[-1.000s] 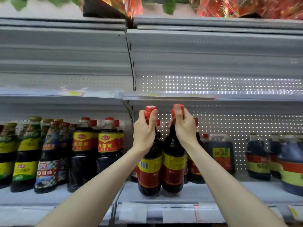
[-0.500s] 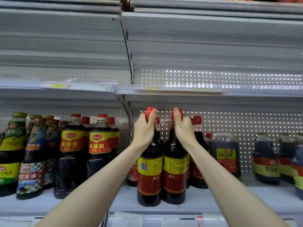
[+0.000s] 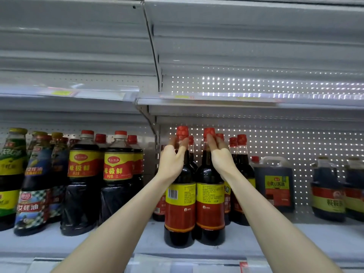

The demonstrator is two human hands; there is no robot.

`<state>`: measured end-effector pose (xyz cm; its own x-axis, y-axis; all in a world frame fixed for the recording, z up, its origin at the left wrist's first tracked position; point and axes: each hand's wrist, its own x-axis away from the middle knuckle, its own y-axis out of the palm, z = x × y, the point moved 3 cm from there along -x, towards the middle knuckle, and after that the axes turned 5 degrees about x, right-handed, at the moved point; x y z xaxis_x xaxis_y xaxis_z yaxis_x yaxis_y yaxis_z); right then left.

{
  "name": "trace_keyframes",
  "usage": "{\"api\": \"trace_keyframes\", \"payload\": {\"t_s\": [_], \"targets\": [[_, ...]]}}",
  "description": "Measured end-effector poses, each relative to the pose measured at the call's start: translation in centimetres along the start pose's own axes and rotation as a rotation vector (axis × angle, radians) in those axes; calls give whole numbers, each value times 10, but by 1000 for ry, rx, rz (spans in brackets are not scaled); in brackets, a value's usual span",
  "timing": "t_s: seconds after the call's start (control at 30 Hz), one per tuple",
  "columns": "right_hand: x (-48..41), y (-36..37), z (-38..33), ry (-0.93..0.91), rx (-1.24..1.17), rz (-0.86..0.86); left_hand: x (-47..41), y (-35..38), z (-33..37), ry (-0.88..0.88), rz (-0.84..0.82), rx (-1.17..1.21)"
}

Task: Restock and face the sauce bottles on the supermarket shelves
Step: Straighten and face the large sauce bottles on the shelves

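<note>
A: Which step am I on?
B: Facing, I think. Your left hand (image 3: 171, 162) pinches the neck of the left soy sauce bottle (image 3: 179, 205). Your right hand (image 3: 220, 156) touches the right bottle (image 3: 210, 203), but I cannot tell its grip. Both stand at the near edge of the shelf (image 3: 295, 239). Next, turn the fronts out.

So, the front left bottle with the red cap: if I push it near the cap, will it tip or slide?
Likely tips rather than slides: the front left bottle is tall and narrow-based, and the left hand holds it high at the neck. It looks full of dark sauce, so probably heavy. Its glossy body may be slippery.
</note>
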<state>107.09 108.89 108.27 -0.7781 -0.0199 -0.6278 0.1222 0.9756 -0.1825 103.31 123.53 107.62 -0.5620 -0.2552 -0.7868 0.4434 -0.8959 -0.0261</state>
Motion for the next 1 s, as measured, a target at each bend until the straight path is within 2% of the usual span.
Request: {"api": "trace_keyframes", "payload": {"t_s": [0.1,0.2,0.43,0.53,0.77,0.9,1.0], "targets": [[16,-1,10,-64,23,-13,21,-2,-7,-34,-15,7],[41,-1,33,-61,13,-26,46,-4,-23,-150,-55,2],[93,0,67,-24,-55,-74,106,-11,-56,-236,-186,237],[101,-2,77,2,-60,-130,112,-13,-62,-276,-196,239],[105,-10,93,74,-58,-214,111,-34,-50,-429,-382,190],[101,-14,93,70,-28,-238,110,-37,-50,-431,-356,192],[101,-17,91,63,-26,-238,109,-32,-53,-413,-302,105]]}}
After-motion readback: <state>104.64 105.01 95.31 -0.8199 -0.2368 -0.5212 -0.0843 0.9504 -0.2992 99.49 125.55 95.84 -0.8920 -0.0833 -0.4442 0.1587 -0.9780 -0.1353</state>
